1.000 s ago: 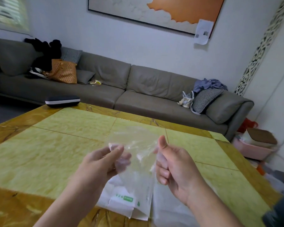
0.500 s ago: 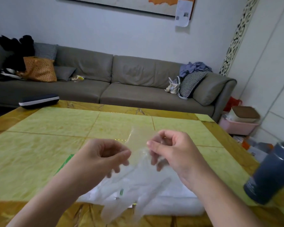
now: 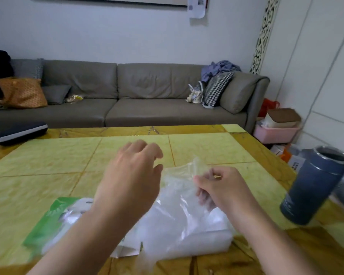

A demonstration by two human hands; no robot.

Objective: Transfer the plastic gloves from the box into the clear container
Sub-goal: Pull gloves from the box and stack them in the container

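A thin clear plastic glove [image 3: 184, 171] rises from my right hand [image 3: 218, 187], which pinches it between thumb and curled fingers above the table. Under it lies a whitish stack of plastic gloves [image 3: 203, 233] near the table's front edge. A flat green and white glove box [image 3: 54, 219] lies to the left of the stack, partly hidden by my left forearm. My left hand [image 3: 133, 173] hovers just left of the glove with relaxed, spread fingers and holds nothing. I see no clear container.
A dark blue tumbler [image 3: 316, 185] stands at the right edge of the yellow-green table [image 3: 38, 165]. A dark flat case [image 3: 18, 132] lies at the far left corner. A grey sofa [image 3: 147, 96] runs behind, with a pink bin [image 3: 276, 133] on the floor at right.
My left hand has let go of the glove and opened, drifting up and away. My right hand keeps the glove and has moved right and lower. The view has swung right.
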